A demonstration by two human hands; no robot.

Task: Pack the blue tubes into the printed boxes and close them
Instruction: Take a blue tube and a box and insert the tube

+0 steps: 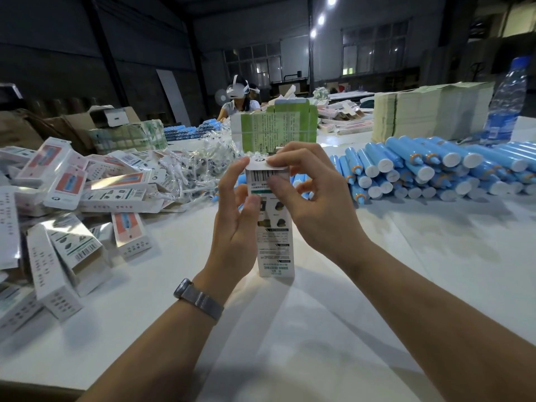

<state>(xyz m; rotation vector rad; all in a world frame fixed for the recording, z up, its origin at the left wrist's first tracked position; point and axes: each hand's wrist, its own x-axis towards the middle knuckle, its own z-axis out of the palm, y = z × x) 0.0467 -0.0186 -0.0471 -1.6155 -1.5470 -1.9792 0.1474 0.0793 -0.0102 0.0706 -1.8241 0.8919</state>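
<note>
**Box upright between both hands, top flap being pressed shut**

The printed box stands on end on the white table, long axis vertical, foot on the tabletop, top end up and a bit away from the person. Everything below is placed relative to this box.

The left hand is on the box's left side: fingers curled round the upper body, thumb lying on the near face, forefinger tip up at the top left corner. It grips and steadies the box.

The right hand is on the box's right side and over the top: thumb on the near face just under the barcode strip, forefinger curved over the top flap, pinching the top end. Neither hand is wide; both are closed on the box.

Key relation: the flap sits directly above the box's long axis, under the right forefinger, so the right hand is the nearer one for the tuck. My judgement is that the push needs to go straight down along that axis while the left hand braces. If the box tilts, the flap may catch on the rim. No tube shows inside; presumably loaded, can't confirm.

The loose blue tubes are stacked to the right of the box and behind it, well apart. The finished boxes are heaped to its left. A green carton stack stands behind it.
</note>
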